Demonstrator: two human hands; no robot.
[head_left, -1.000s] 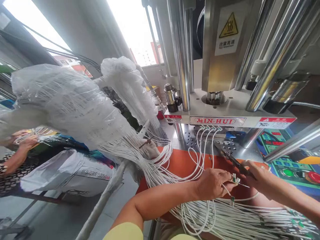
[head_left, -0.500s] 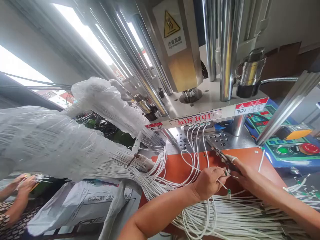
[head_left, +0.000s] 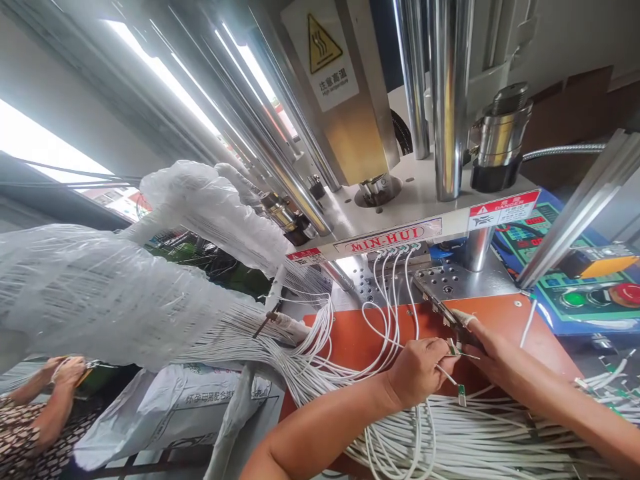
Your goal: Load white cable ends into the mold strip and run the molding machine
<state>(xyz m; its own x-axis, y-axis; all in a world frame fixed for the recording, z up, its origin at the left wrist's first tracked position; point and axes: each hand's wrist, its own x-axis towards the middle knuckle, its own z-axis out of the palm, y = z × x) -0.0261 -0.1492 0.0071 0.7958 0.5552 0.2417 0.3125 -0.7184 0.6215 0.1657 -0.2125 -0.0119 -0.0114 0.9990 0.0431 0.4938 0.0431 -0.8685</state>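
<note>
My left hand (head_left: 419,370) is closed on white cables with small green-and-metal connectors; one connector (head_left: 461,395) hangs below its fingers. Close to its right, my right hand (head_left: 483,343) grips a dark metal bar (head_left: 440,308), which reaches up to the perforated steel plate (head_left: 443,280) of the press. A wrapping covers one right fingertip. Several white cables (head_left: 395,293) run from connectors seated under the press's MIN-HUI plate (head_left: 390,237). A large bundle of white cables (head_left: 480,433) lies beneath both forearms.
Plastic-wrapped cable bundles (head_left: 110,300) fill the left side. A control panel (head_left: 590,267) with green and red buttons stands at the right. Another person's hands (head_left: 67,373) show at the lower left. Steel columns (head_left: 447,100) rise above the orange work surface (head_left: 350,340).
The view has shifted slightly. Both my hands stay almost in place with the same holds. The other person's hands appear a little further right and lower.
</note>
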